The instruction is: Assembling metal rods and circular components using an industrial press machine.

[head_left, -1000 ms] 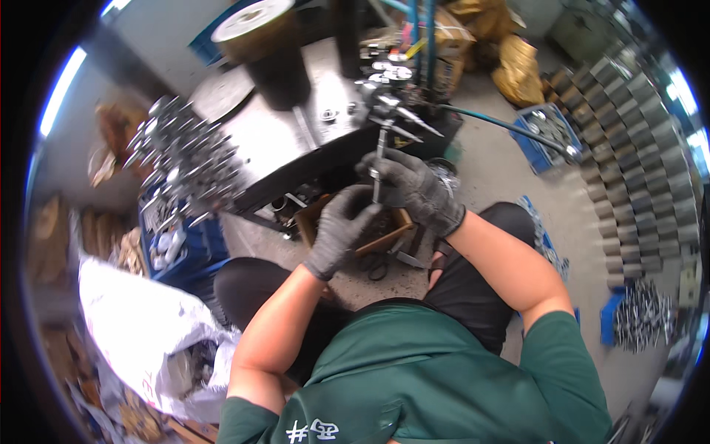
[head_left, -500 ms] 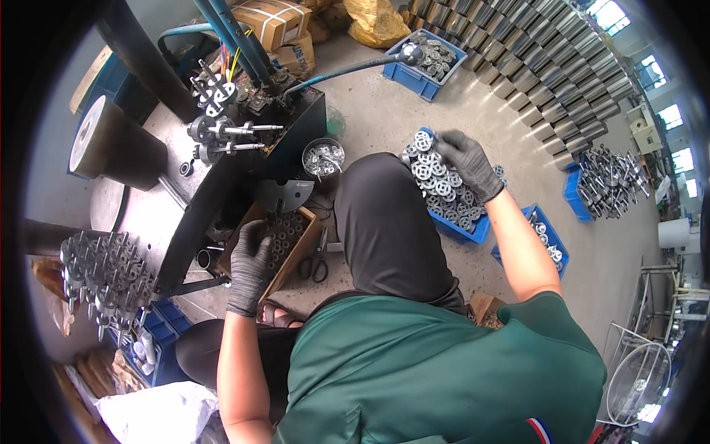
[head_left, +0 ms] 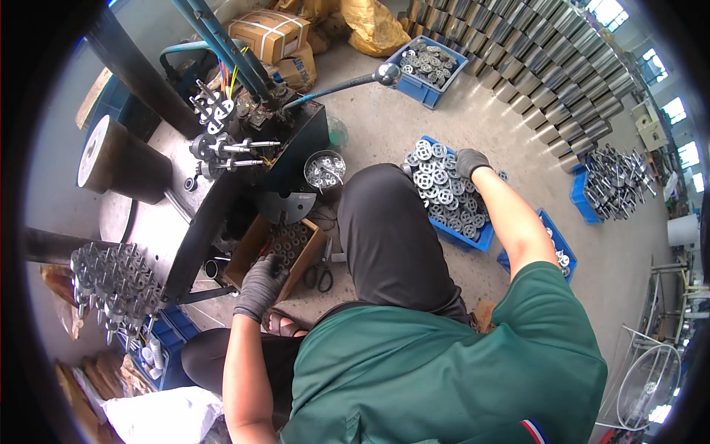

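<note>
My left hand [head_left: 262,287], in a grey knit glove, is at the near-left side of an open brown box [head_left: 302,260] holding small metal rings [head_left: 290,241]. Its fingers are bent together, and whatever they may hold is hidden. On the right, my gloved right hand [head_left: 472,162] is at the far right of a blue bin [head_left: 473,241] heaped with slotted round metal discs [head_left: 444,181]. That hand is curled with its fingertips turned down out of sight, so I cannot make out what is in them.
A machine with a long ball-ended lever [head_left: 387,74] stands left of my knee, beside a metal bowl [head_left: 325,169] of small parts. Scissors [head_left: 318,277] lie by the box. Shafts with discs [head_left: 118,285] stand far left. Stacked metal cylinders [head_left: 518,74] line the back right.
My right hand has moved a little away and curled over the far side of the disc bin. My left hand has shifted down and right along the box, its fingers drawing together.
</note>
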Tool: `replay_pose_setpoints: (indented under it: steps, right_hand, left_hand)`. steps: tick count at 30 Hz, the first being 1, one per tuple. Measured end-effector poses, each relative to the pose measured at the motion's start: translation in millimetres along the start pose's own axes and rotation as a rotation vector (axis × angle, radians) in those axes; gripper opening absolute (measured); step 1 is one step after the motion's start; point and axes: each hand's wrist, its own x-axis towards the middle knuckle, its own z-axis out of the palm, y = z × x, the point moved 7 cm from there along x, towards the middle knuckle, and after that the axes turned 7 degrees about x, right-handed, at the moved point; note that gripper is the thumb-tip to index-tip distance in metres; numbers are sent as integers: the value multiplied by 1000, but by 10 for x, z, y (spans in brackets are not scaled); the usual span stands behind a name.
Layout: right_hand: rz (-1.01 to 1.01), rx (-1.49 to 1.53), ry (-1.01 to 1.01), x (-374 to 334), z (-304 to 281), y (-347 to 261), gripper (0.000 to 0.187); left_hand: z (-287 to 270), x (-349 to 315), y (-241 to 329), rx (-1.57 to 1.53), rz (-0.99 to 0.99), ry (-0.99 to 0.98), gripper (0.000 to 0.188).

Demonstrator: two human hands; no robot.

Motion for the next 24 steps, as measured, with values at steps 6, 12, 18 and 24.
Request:
replay_pose_setpoints:
  steps: [6, 12, 18, 24]
  right_hand:
    - [-64, -271, -91, 252, -55, -318, 34]
    - [-291, -709, -59, 476, 375, -737, 31]
    - [-62, -450, -21, 804, 392, -469, 32]
    - [20, -356, 35, 482, 320, -572, 35]
  left_hand:
    - [31, 24, -36, 16, 7, -4, 44]
    - [29, 30, -4, -17, 18, -10, 42]
    - [56, 56, 59, -10, 47, -29, 41]
    - [15, -12, 27, 19, 60, -17, 41]
